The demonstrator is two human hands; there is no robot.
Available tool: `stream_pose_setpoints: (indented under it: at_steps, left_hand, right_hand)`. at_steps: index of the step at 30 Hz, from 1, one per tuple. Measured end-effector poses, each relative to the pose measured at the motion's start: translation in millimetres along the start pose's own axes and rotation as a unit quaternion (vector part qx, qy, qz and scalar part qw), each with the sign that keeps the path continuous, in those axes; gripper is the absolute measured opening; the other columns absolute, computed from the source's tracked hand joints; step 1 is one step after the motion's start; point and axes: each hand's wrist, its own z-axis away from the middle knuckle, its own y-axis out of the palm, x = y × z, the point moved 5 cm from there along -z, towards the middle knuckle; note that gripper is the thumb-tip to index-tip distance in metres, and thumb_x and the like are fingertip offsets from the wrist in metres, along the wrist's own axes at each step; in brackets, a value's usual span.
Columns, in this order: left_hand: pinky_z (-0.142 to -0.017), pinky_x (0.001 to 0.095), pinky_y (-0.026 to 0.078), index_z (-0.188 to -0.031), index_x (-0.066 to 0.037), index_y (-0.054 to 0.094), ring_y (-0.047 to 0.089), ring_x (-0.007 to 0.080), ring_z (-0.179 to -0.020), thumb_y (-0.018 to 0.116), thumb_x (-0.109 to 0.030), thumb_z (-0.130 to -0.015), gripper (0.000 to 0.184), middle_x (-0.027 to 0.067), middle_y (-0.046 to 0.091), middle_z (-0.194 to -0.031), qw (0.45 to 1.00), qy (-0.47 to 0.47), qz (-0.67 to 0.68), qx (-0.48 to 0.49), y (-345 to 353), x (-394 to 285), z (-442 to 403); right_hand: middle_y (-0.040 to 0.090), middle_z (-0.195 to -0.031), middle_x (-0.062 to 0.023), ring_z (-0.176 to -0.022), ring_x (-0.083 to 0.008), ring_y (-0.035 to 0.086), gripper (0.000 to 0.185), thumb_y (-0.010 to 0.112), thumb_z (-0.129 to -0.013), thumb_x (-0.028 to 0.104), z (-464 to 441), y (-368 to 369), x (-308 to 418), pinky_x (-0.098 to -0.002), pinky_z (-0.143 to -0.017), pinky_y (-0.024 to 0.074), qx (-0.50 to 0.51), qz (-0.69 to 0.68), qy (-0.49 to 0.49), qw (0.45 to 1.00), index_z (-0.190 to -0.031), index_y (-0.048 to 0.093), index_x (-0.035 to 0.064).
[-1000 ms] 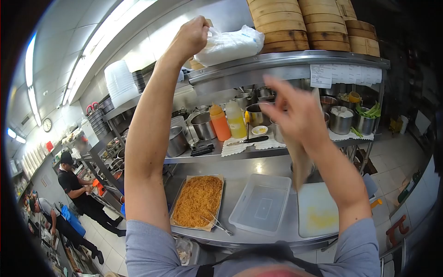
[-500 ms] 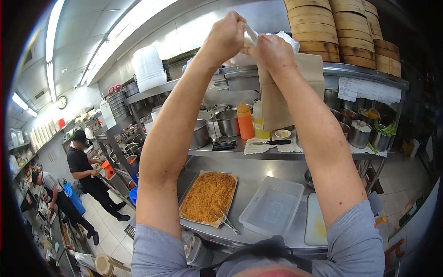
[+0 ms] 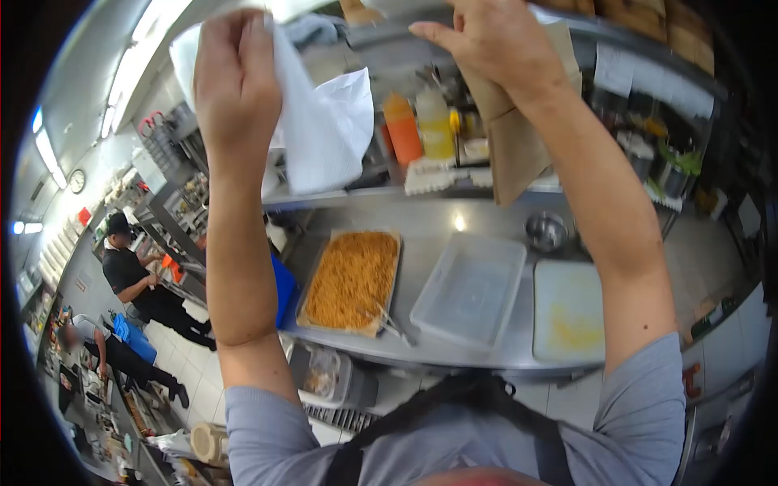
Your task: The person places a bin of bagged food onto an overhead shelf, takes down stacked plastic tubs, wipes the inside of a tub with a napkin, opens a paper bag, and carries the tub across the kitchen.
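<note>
Sheet, white (image 3: 324,154), gripped in left hand (image 3: 237,89), hanging left of orange squeeze bottle (image 3: 403,130). Paper, brown (image 3: 515,146), at right hand (image 3: 506,49); thumb extended, finger closure not discernible. Holding step, apparently, with clearance from bottle called for next.

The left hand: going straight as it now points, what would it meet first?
The left hand, gripping white paper, points up; its way looks free to the picture's top edge, though depth is unclear.

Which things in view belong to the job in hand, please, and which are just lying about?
Likely in use: white bundle (left hand); brown paper (right hand).
Apparently lying about: golden food, plastic container, cutting board, metal bowl, squeeze bottles.
</note>
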Motion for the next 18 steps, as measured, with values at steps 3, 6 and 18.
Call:
stream_pose_setpoints:
  at_steps: [3, 6, 18]
  left_hand:
    - [-0.072, 0.0232, 0.046, -0.099, 0.002, 0.057, 0.056, 0.0092, -0.077, 0.053, -0.008, -0.092, 0.013, 0.0063, 0.061, -0.082, 0.953, -0.222, 0.155, 0.138, 21.9, 30.6, 122.0]
    - [-0.068, 0.0222, 0.044, -0.099, 0.001, 0.056, 0.054, 0.0087, -0.076, 0.052, -0.005, -0.092, 0.01, 0.0035, 0.059, -0.082, 0.837, -0.428, 0.142, 0.311, 46.7, 71.2, 291.1]
    - [-0.069, 0.0294, 0.048, -0.102, 0.0, 0.056, 0.061, 0.0205, -0.076, 0.053, -0.005, -0.085, 0.018, 0.0107, 0.06, -0.077, 0.517, -0.743, 0.334, 0.264, 172.7, 45.2, 543.6]
  right_hand:
    - [0.064, -0.064, -0.0141, -0.057, -0.027, 0.064, 0.047, 0.073, -0.077, 0.02, 64.5, -13.3, 2.7, -0.0344, -0.06, 0.05, 0.078, -0.267, 0.093, 0.956, -0.115, 0.06, -0.0031]
    - [0.052, -0.061, 0.0021, -0.056, -0.0069, 0.05, 0.031, 0.07, -0.081, 0.016, 178.1, -8.2, -18.9, -0.0214, -0.053, 0.0393, 0.215, -0.293, 0.225, 0.904, -0.109, 0.065, 0.0039]
    - [0.054, -0.06, 0.0015, -0.056, -0.0059, 0.048, 0.023, 0.071, -0.081, 0.019, 532.4, -15.7, 7.1, -0.023, -0.052, 0.0378, 0.363, -0.331, 0.641, 0.59, -0.094, 0.068, 0.0002]
